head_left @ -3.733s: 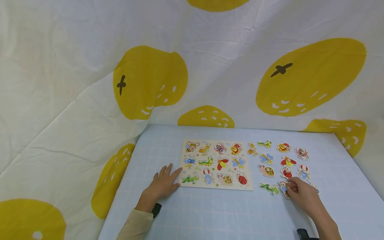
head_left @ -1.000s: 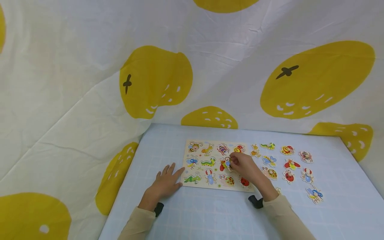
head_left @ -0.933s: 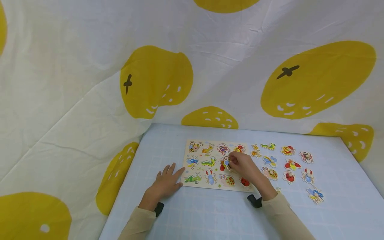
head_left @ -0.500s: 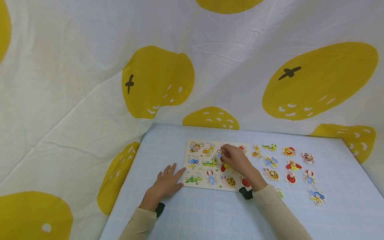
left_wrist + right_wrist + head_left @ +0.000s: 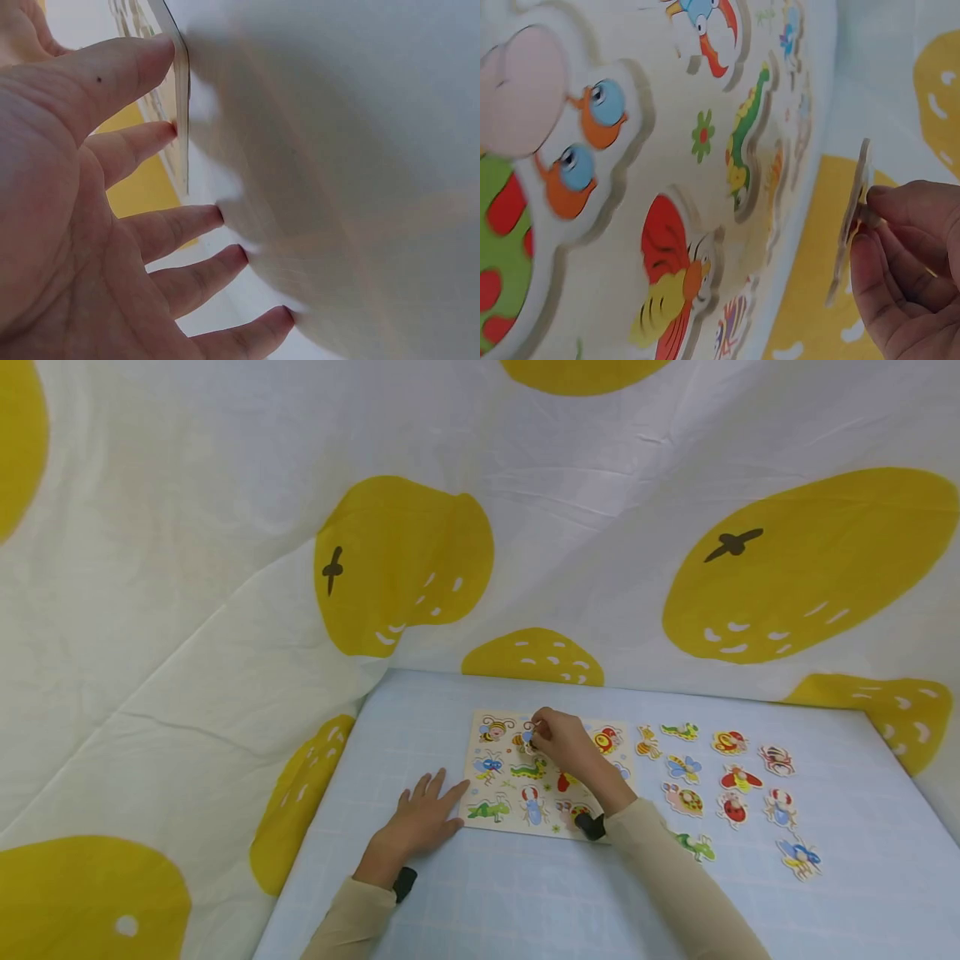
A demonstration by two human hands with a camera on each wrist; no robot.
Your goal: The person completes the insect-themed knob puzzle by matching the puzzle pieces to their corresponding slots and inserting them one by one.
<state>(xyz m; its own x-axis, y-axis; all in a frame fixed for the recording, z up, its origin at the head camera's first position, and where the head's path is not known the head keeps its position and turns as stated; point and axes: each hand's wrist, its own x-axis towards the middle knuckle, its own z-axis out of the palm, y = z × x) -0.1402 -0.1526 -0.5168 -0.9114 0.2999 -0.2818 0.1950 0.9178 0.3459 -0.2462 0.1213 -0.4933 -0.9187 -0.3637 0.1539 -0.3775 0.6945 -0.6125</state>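
Observation:
My right hand [image 5: 568,750] pinches a bee puzzle piece [image 5: 528,739] above the upper row of the wooden insect puzzle board [image 5: 510,827]. In the right wrist view, thumb and fingertips grip a small knob on the piece [image 5: 853,214], which stands edge-on, clear of the board surface. Spread and mostly straight, my left hand [image 5: 418,821] rests at the board's left side. The left wrist view has its thumb and index finger against the board's edge [image 5: 182,112], while the other fingertips touch the table. My right hand and forearm hide part of the board.
Several loose insect pieces lie right of the board, including a grasshopper [image 5: 696,846], a snail [image 5: 683,799], a ladybug [image 5: 732,810] and a blue mosquito-like one [image 5: 799,857]. A white curtain with yellow fruit prints [image 5: 570,568] hangs behind the pale blue table [image 5: 510,902].
My right hand picked up the bee piece from among the loose pieces, brought it over the board, and moved it leftward towards the upper row. The left hand stays at the board's edge.

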